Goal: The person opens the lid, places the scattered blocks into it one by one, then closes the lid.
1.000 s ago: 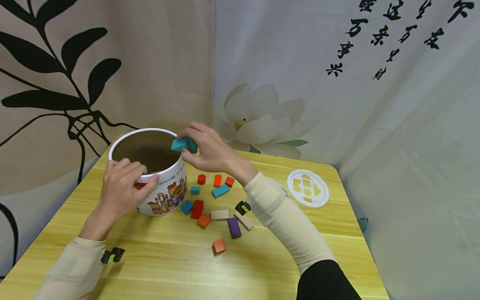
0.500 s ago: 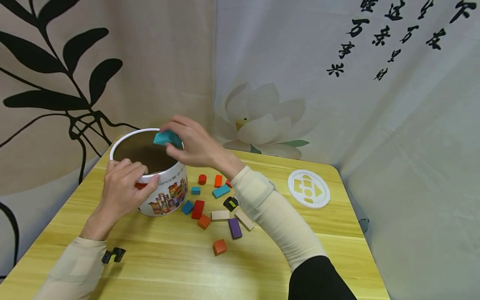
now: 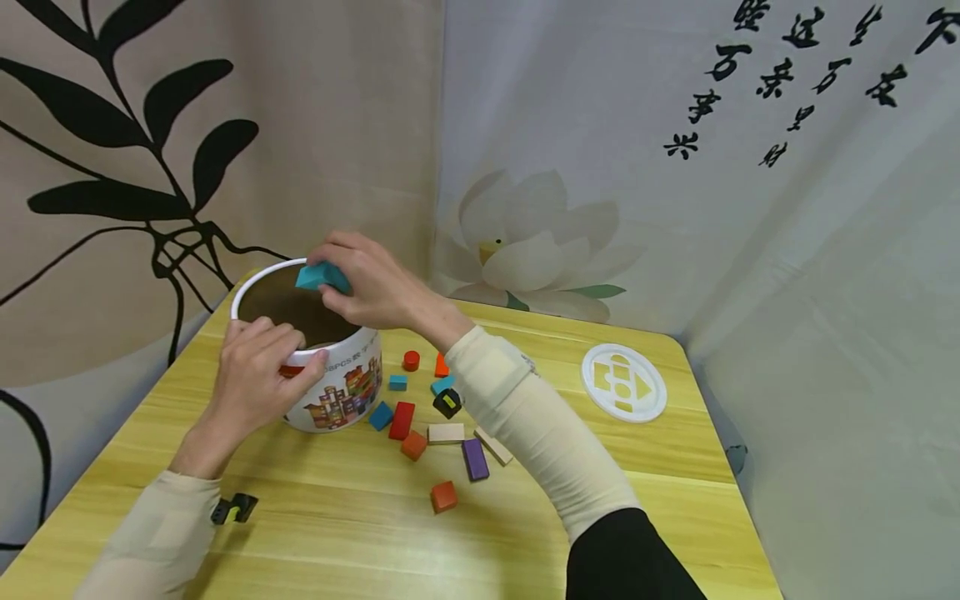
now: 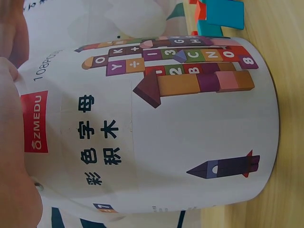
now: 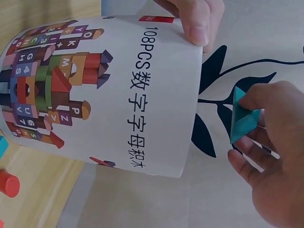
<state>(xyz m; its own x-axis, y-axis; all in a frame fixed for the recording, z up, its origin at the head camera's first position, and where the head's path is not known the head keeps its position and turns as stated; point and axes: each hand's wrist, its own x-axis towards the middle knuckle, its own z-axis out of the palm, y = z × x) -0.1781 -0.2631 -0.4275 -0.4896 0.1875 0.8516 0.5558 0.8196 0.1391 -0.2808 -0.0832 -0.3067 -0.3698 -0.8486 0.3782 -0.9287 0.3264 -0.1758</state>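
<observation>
A white cylindrical bucket point(image 3: 341, 396) printed with colourful block pictures stands at the table's left. My left hand point(image 3: 255, 371) grips its near rim, fingers over the edge and thumb outside. In the left wrist view the bucket's printed wall point(image 4: 142, 123) fills most of the frame, with part of my hand point(image 4: 16, 156) at the left edge. My right hand point(image 3: 378, 287) pinches a teal toy block point(image 3: 321, 277) above the bucket's opening. The right wrist view shows this angular teal block point(image 5: 244, 118) between thumb and fingers. The bucket's floor is hidden.
Loose blocks lie right of the bucket: a red cylinder point(image 3: 411, 361), a red block point(image 3: 402, 421), an orange cube point(image 3: 443, 497), a purple block point(image 3: 476, 460), a beige block point(image 3: 446, 433) and several others. A white round lid point(image 3: 652, 404) with cut-outs lies farther right.
My right hand has moved left with the teal block, from the bucket's right rim to over its opening. The left hand keeps its grip on the rim. The head view has shifted slightly.
</observation>
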